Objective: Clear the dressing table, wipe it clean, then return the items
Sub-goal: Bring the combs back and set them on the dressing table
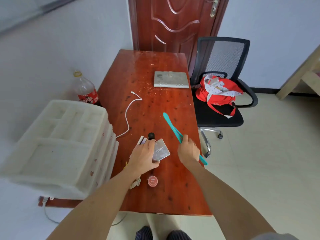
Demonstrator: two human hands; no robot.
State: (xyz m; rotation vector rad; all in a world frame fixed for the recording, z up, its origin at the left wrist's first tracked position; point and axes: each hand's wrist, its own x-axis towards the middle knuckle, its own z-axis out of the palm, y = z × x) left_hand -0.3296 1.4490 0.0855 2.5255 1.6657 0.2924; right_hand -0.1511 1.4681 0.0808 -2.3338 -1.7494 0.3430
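**A:** On the red-brown wooden worktop [161, 187], what's going on?

**B:** Left hand [143, 156] has its grip curled round a silver box [161, 151] marked "VONO", plus a couple of slim pale items [142, 141] tucked under the fingers; can't tell what those are. A small black round cap [151, 135] sits just past the fingertips. Right hand [188, 150] is wrapped around a long teal comb [173, 127], which points off toward the far end and sticks out over the right edge behind the wrist.

**B:** Rest of the surface: a white charging cable [129, 115] snaking in from the left edge, a grey router-looking box [171, 79] at the far end, a little red round tin [152, 181] near the front, and a knotted bit of cord [136, 183] just beside it. Top looks dusty with scattered specks.

**A:** And the room?

**B:** White plastic drawer unit [60, 144] up against the left side, a cola bottle [85, 89] behind it, dark wooden door [174, 23] at the far end, black mesh office chair [223, 54] on the right with a red bag [218, 92] on the seat. Pale tiled floor [268, 161].
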